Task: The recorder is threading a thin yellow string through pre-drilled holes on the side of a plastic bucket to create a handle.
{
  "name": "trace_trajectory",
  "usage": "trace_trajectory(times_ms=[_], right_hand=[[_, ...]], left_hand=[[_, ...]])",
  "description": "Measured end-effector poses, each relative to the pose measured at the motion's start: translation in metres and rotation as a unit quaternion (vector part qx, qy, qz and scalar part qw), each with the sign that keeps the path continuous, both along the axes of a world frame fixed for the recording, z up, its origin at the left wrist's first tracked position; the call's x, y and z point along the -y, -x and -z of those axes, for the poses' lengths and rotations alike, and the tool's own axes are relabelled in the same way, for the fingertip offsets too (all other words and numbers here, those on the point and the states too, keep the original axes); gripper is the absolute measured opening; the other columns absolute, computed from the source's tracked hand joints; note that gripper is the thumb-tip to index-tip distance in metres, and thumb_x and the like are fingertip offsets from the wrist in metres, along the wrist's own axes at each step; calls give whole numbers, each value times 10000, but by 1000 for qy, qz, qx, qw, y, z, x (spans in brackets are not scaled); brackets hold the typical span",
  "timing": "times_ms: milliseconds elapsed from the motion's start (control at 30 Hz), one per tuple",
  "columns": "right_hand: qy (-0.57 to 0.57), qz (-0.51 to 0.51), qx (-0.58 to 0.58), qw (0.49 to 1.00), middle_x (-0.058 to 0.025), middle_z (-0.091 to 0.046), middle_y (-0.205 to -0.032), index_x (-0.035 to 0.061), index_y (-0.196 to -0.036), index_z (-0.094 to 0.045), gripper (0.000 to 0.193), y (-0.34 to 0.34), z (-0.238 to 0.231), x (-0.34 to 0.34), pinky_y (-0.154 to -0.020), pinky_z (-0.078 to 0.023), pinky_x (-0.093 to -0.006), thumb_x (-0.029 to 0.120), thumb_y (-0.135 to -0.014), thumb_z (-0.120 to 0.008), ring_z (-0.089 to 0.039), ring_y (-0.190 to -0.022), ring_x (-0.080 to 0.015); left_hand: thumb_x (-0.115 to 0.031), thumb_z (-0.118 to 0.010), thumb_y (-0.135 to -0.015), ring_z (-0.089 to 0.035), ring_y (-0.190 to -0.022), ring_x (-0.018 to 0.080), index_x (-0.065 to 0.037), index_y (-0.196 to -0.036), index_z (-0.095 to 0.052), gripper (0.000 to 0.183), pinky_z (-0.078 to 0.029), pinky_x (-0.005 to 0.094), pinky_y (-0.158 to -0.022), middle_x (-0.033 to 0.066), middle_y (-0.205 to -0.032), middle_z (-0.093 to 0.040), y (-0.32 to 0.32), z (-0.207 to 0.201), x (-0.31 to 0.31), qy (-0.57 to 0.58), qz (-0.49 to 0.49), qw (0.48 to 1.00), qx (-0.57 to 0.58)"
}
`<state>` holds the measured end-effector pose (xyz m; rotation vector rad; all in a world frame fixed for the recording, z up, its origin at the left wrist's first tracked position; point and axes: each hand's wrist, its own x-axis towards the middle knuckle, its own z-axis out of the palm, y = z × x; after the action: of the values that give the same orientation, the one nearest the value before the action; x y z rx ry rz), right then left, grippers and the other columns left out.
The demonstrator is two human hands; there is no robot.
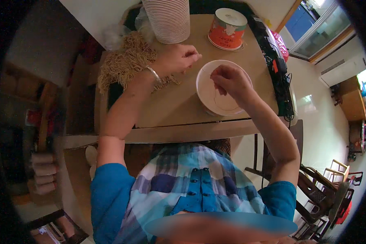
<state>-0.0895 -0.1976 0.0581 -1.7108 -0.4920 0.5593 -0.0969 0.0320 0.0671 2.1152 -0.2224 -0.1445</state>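
Checking the table (162,114) first: its front edge runs just below the white tub (204,92), leaving a narrow strip of brown board on that side. Along the right edge lie black power strips (272,61), with a cable bundle (288,101) at the near corner; a band of board separates them from the tub. At the far side, a tall stack of white tubs (168,22) and a red-orange tub (225,34), apparently base up, stand apart with board showing between them. The widest open room is the brown board left of the white tub, between it and the left forearm.

Tan strands (122,63) lie in a loose heap at the table's left side, reaching that edge. Clear plastic (114,36) lies behind the heap.

The left hand (179,59), wearing a bracelet (153,74) at the wrist, is raised just in front of the stack, right of the heap; its forearm passes over the heap's near part. Its fingers are curled; whether they meet or grip anything cannot be told.

The right hand (232,83) is over the mouth of the white tub, fingers bent inward and down; whether they are clamped on anything cannot be told. One thin strand (215,97) shows inside the tub, below the fingertips.
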Motion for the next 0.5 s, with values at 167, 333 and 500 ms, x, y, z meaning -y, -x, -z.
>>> trace_trajectory(times_ms=[167, 333, 500], right_hand=[[-2, -12, -83, 996, 4, -530, -659, 10, -875, -600, 94, 6, 9, 5, -473, -379, -211, 99, -905, -591, -483, -540, -60], [-22, -9, -114, 993, 16, -515, -657, 14, -881, -612, 92, 5, 12, 7, -467, -352, -205, 104, -898, -603, -457, -535, -53], [-13, -20, -87, 996, 23, -500, -660, 18, -887, -627, 97, 8, 8, 7, -461, -326, -200, 114, -890, -615, -442, -540, -46]], left_hand=[[-272, -602, -909, -581, -649, 112, 22, -934, -630, 296, -498, 309, -518, 37, -726, -629, -10, 39, 14, 3, 52, 997, 57], [-200, -605, -876, -566, -552, 101, 20, -907, -616, 222, -461, 278, -442, 41, -709, -620, 0, 22, 24, 18, 26, 999, -33], [-194, -584, -908, -489, -467, 61, -22, -980, -571, 186, -398, 239, -367, 9, -683, -589, 13, 34, 19, 78, 14, 992, -95]])
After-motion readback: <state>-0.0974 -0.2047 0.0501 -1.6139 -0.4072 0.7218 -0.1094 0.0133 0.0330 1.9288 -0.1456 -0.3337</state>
